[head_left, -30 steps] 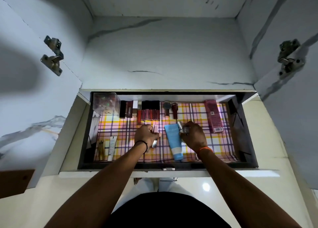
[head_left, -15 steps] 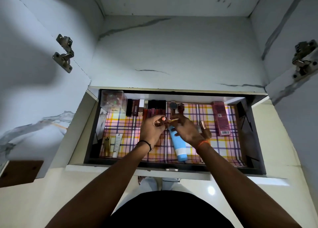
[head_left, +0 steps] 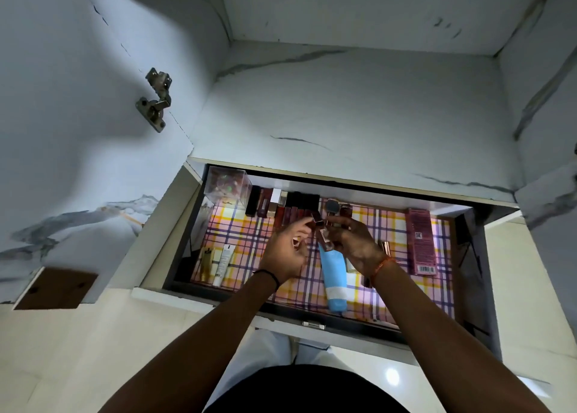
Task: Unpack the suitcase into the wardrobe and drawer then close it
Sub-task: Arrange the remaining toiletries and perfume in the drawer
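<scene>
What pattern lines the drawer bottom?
The drawer liner is pink, yellow and purple plaid; head view.

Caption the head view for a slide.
Both hands hold small cosmetics over the open drawer, above a blue tube on its plaid liner.

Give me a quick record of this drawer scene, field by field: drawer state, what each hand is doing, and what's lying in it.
drawer: pulled open, lined with plaid paper
left hand: fingers curled, pinching a small item near the row of lipsticks
right hand: holds a small bottle
centre: blue tube lying flat
right side: pink box lying flat
left front: two small tubes
back left corner: clear box
</scene>
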